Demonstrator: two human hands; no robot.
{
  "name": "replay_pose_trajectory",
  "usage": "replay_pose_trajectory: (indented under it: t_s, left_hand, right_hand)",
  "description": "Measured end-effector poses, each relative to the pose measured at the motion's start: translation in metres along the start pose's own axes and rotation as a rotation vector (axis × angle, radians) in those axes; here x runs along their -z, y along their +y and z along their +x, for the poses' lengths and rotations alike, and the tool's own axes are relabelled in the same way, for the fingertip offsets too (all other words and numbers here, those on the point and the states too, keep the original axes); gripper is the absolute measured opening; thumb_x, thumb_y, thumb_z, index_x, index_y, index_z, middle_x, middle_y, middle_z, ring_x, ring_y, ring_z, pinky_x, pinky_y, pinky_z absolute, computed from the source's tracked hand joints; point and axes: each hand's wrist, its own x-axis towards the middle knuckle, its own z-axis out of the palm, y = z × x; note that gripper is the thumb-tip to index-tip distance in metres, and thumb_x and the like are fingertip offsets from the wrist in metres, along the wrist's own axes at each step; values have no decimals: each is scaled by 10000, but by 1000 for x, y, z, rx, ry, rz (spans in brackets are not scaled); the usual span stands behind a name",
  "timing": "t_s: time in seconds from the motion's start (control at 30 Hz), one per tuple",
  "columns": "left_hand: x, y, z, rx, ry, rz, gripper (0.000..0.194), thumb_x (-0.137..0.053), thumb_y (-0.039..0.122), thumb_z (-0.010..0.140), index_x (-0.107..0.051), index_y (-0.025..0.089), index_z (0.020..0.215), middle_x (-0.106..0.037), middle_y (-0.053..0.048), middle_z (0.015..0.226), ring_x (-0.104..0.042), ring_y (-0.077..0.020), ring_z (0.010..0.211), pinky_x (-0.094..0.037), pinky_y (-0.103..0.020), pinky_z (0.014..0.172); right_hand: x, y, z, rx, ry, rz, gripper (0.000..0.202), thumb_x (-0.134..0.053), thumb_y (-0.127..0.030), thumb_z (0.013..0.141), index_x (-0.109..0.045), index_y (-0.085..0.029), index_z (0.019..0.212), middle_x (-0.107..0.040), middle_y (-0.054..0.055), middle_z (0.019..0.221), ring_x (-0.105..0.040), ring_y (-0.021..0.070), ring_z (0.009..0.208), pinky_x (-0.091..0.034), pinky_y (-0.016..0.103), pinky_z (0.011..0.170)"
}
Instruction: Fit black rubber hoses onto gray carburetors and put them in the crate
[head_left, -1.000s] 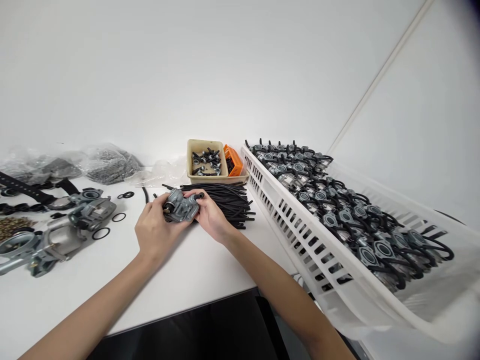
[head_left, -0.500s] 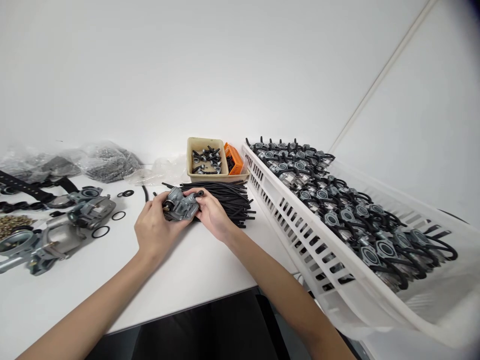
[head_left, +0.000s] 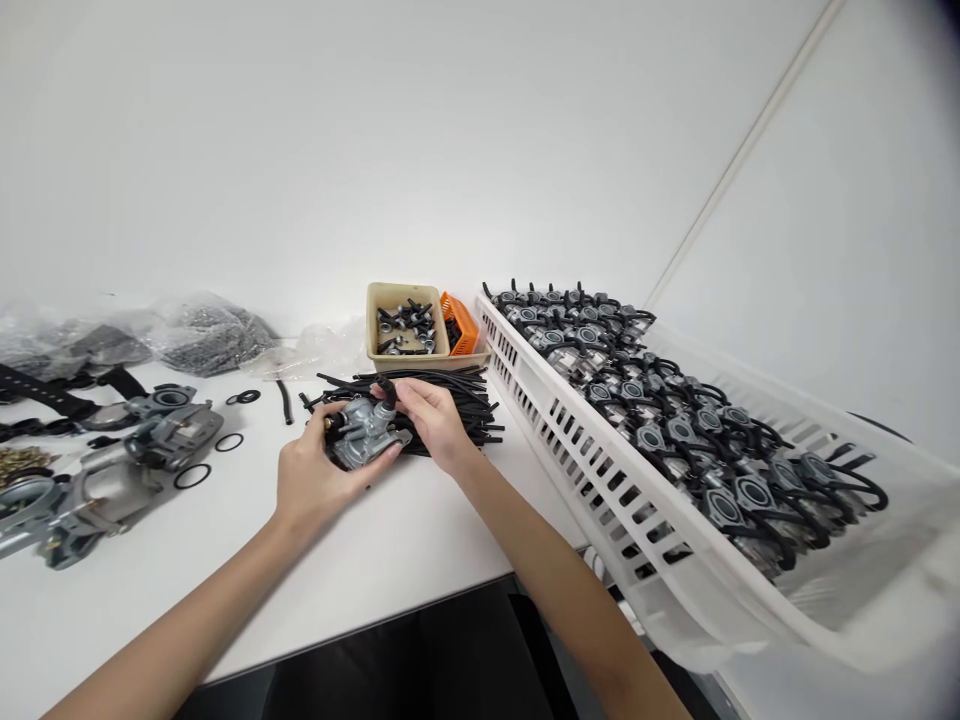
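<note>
- Left hand [head_left: 311, 480]: fingers wrapped shut around the small grey cast-metal carburetor body [head_left: 364, 433], cupping it from below and from the left, just above the white surface [head_left: 375, 550].
- Right hand [head_left: 431, 420]: thumb and forefinger pinched on a short black rubber hose stub [head_left: 387, 391] at the top of the carburetor; other fingers loosely curled beside it.
- Carburetor sits between both hands, at the near edge of the pile of cut black rubber hoses [head_left: 457, 405].
- Left of the hands: cluster of larger grey metal carburetors [head_left: 112, 470] lying on the surface, loose black O-rings [head_left: 192, 476] scattered beside them.
- Far left edge: heap of small brass-coloured parts [head_left: 22, 460], partly cut off by the frame.
- Right: long white slotted plastic crate [head_left: 592, 470], tilted, filled with rows of grey carburetors fitted with black hoses [head_left: 675, 420].
- Behind the hose pile: beige rectangular plastic tray [head_left: 375, 310] holding small metal and black fittings; an orange plastic basket [head_left: 466, 322] touching its right side.
- Back left: clear plastic bags of dark small parts [head_left: 202, 330] against the white wall.
</note>
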Motion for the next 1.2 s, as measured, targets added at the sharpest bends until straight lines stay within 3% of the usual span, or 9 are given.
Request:
replay_pose_trajectory:
  t_s: [0.13,0.33,0.5,0.8,1.03,1.2]
  left_hand:
    - [0,-1,1,-3,-84,-155,627,-779,534,603,-563,175,1071,-724,-92,917,-698,-275,826,-557,-373,756]
    - [1,2,4,30,-196,-302,520,-757,483,640,-583,170,1017,-720,-91,920,-686,-278,834,-551,-402,771]
    - [1,0,5,89,-318,-458,473,-745,471,646,-596,165,975,-707,-87,887,-670,-265,800,-539,-380,750]
    - [-7,-18,1,182,-445,-738,448,-735,483,656,-632,180,969,-667,-65,830,-638,-243,754,-519,-327,676]
    - [-11,-29,-1,233,-453,-800,498,-756,487,638,-649,192,1024,-681,-76,868,-664,-260,774,-541,-346,697]
    - [-11,-27,-1,245,-444,-825,537,-762,496,621,-664,194,1053,-700,-113,993,-672,-305,883,-551,-381,747]
  right_hand:
    - [-2,1,-1,23,-19,-24,367,-717,-529,737,-741,-178,844,-738,47,874,-663,190,898,-483,351,919]
    - [-6,-5,-1,-23,81,20,439,-857,-493,525,-696,-193,803,-739,27,814,-692,212,863,-516,375,886]
    - [-2,-6,-2,-22,3,20,404,-827,-511,589,-695,-192,798,-720,17,738,-683,200,815,-512,366,868]
    - [3,-9,-4,-28,-171,-42,435,-732,-592,699,-737,-183,846,-696,33,808,-634,178,809,-506,310,812]
    - [4,-9,-4,-39,-235,-24,422,-700,-580,747,-743,-183,883,-690,38,809,-630,167,809,-500,295,803]
    - [5,-11,-5,-24,-256,-37,420,-702,-554,760,-737,-183,955,-713,44,817,-655,175,803,-523,324,803]
